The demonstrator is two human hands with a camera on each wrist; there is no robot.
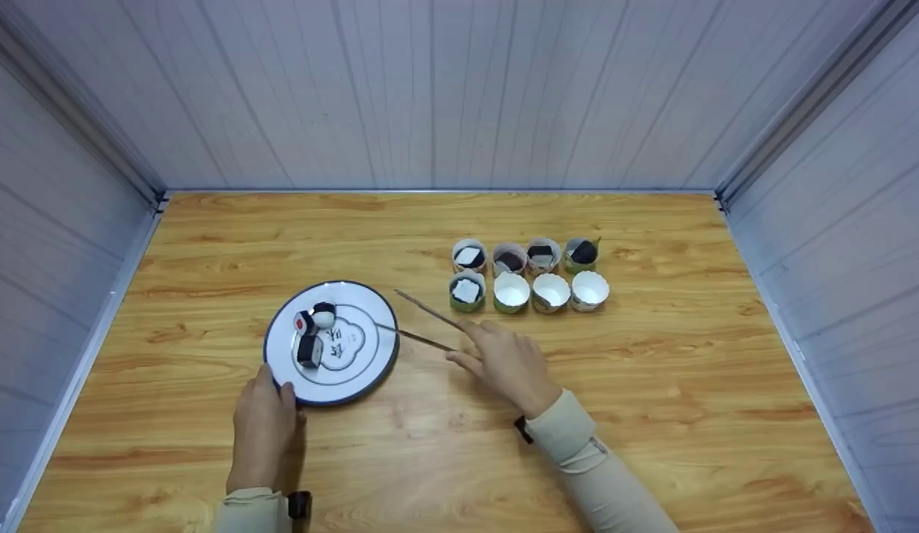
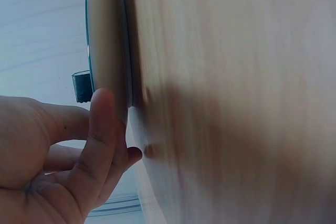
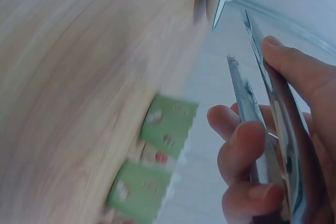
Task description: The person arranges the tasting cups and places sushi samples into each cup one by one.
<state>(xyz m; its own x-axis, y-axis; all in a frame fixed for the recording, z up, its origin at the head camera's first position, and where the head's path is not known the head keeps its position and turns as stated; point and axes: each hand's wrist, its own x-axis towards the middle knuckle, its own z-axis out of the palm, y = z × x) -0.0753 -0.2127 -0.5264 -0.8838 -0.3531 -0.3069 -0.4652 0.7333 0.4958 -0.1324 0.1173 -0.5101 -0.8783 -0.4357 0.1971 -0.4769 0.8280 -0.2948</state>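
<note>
A white plate with a dark blue rim (image 1: 374, 366) lies on the table at left of centre. My left hand (image 1: 263, 422) grips its near-left edge; the left wrist view shows fingers against the plate's side (image 2: 105, 40). On the plate sit a small roll with a red centre (image 1: 303, 323), a round white-and-black piece (image 1: 323, 317) and a dark block-shaped sushi piece (image 1: 309, 351). My right hand (image 1: 515, 366) holds metal tongs (image 1: 422, 340), their arms spread apart. One tip is over the plate's right side, the other beyond the rim. Nothing sits between the tips (image 3: 233, 59).
Two rows of small paper cups stand right of the plate. Black or white pieces sit in the back-row cups (image 1: 509, 259) and the front-left cup (image 1: 466, 292). White insides show in the other front cups (image 1: 512, 293). Pale panel walls (image 1: 429, 96) enclose the wooden table.
</note>
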